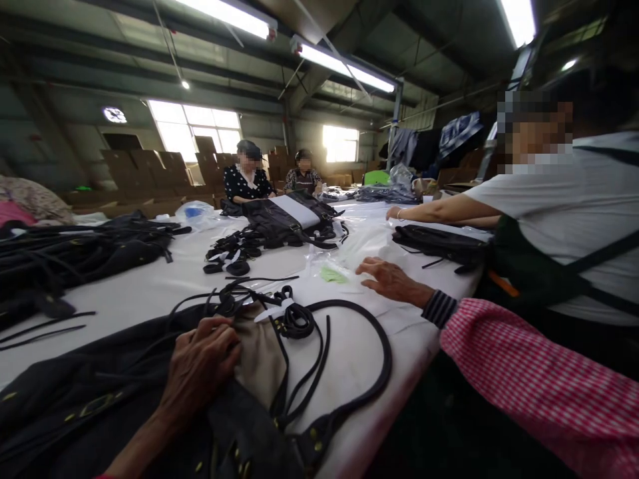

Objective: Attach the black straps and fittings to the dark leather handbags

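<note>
While a white band (282, 307) wraps the coiled strap (299, 324), any print on it is too blurred to read. Wall clock (114, 114), far left: dial markings too small to make out.

Item, one black bag (124, 366), lying on the white table (349, 352) in the foreground, directly beneath the left hand (204, 362). That hand rests on it with fingers bent, beside the exposed beige lining (257, 346); whether they pinch the cloth cannot be told, the fingertips being partly hidden. Coiled strap: near the knuckles, to their right. Handle (388, 352): one, black, curving out over the table to the right.

Item, the right hand (392, 281), well apart from the bag, fingers loosely spread and slightly bent, thumb hard to make out. A pale green slip (333, 274) lies near its fingertips, among clear plastic (367, 247) whose outline blurs into the tabletop.

Bag: cut off at the left and bottom edges. Checked sleeve (539, 372) of the right arm: cut off at the right.
</note>
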Available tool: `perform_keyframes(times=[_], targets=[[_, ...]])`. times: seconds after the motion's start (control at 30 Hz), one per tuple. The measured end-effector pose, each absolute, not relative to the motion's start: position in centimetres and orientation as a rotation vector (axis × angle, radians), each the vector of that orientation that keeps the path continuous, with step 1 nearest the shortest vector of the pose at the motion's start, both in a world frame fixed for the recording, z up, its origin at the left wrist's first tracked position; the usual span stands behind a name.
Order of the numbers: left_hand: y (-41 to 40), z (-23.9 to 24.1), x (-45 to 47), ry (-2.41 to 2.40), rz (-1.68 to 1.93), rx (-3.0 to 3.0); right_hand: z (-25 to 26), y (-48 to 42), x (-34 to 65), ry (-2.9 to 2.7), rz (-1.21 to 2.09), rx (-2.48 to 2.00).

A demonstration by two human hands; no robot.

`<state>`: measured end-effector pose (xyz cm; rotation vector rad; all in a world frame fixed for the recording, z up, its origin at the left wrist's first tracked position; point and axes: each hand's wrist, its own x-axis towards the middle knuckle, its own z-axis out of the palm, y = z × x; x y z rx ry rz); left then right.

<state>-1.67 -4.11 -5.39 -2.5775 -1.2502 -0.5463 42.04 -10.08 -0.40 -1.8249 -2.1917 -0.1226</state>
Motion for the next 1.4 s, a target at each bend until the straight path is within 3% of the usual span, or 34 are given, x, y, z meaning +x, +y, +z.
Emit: perform_keyframes(times=[0.23,0.6,0.87,1.13,1.4], targets=[[-4.2,-3.5,-1.2,-1.4,-0.401,-2.682,-2.8,-17.0,43.1,-2.295,-0.077,-1.905],[-3.9,-2.1,-1.9,-1.774,-0.465,-2.839,-3.7,-14.7,41.7,-2.41,-0.173,-2.054],[-4.3,-5.0,-1.5,-1.515,-0.639,-2.653,0.0,-8.7,37.0,-2.277,-0.194,-1.998],[-4.1,-5.6,-1.6,-1.383,-0.706,-2.652,-2.9,-0.6,35.8,-2.128,-0.364,-2.212],[-4.6,-5.3,-1.3,-1.358,-0.701,-2.678,-3.8,0.8,37.2,-1.974,-0.342,-2.279]])
